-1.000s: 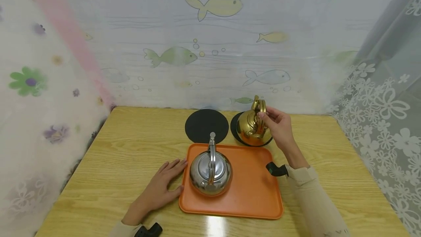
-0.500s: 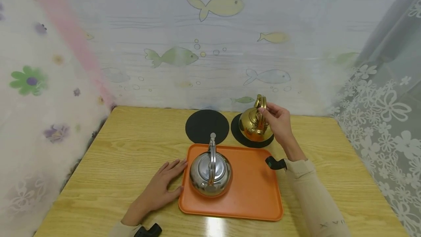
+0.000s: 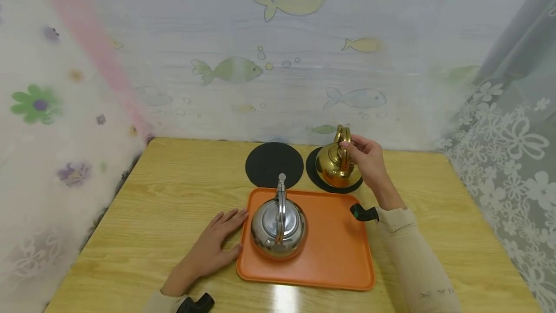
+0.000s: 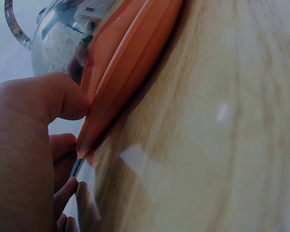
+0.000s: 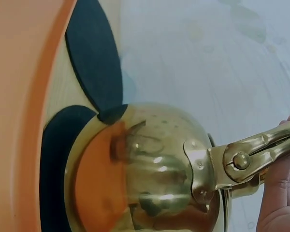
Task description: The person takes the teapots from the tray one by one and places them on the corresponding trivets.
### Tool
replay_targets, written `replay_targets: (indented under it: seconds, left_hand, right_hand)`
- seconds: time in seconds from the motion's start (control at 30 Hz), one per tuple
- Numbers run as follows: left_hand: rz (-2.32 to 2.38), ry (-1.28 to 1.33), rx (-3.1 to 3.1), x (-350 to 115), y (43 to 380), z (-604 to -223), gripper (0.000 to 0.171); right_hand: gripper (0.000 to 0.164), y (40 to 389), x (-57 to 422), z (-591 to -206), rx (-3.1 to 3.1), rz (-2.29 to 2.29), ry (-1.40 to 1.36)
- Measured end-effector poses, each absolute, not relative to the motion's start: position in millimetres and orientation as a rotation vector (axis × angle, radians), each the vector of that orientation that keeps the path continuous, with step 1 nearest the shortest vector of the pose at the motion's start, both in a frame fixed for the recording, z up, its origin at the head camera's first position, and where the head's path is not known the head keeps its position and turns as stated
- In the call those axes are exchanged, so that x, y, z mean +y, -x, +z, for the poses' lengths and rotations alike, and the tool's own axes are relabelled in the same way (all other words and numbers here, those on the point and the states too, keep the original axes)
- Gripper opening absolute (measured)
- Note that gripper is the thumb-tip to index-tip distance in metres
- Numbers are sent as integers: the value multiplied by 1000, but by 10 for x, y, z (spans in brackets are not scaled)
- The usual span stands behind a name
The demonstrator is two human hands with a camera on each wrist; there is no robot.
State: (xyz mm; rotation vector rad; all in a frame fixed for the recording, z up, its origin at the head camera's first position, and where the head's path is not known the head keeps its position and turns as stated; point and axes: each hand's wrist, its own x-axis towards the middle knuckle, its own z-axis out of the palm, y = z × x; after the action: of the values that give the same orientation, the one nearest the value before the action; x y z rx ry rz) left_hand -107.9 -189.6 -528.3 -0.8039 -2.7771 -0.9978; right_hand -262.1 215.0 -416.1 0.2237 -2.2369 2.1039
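A gold kettle [image 3: 338,165] is at the back right over a round black mat [image 3: 314,173], whose near and left edges show around it. My right hand [image 3: 369,163] grips its upright handle between thumb and fingers; in the right wrist view part of that hand [image 5: 280,193] shows behind the handle. A silver kettle [image 3: 279,228] stands on the left half of an orange tray [image 3: 334,250], its handle up. My left hand [image 3: 215,245] lies at the tray's left side with fingers extended; in the left wrist view the thumb touches the tray rim [image 4: 121,72].
Another round black mat [image 3: 274,164] lies behind the tray, left of the gold kettle. All of it sits on a wood-grain table [image 3: 173,182]. A fish-patterned curtain [image 3: 217,110] hangs along the table's back edge, with a lace curtain [image 3: 512,158] on the right.
The gold kettle, in my right hand's grip, has shifted slightly right and back, baring more of the mat's near edge. My left hand and the silver kettle have stayed put.
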Motion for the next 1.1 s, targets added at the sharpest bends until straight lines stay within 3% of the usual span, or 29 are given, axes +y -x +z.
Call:
replay_targets:
  seconds: [0.27,1.1]
  left_hand:
    - [-1000,812,-2773,-1890,1109,-5257,69]
    - [-1024,811,-2772,-1891,1104,-5283,67]
  right_hand:
    - [57,2615,2141,-4142,-2218,2207,-149]
    - [58,2581,2050,-4112,-2095,2297,31]
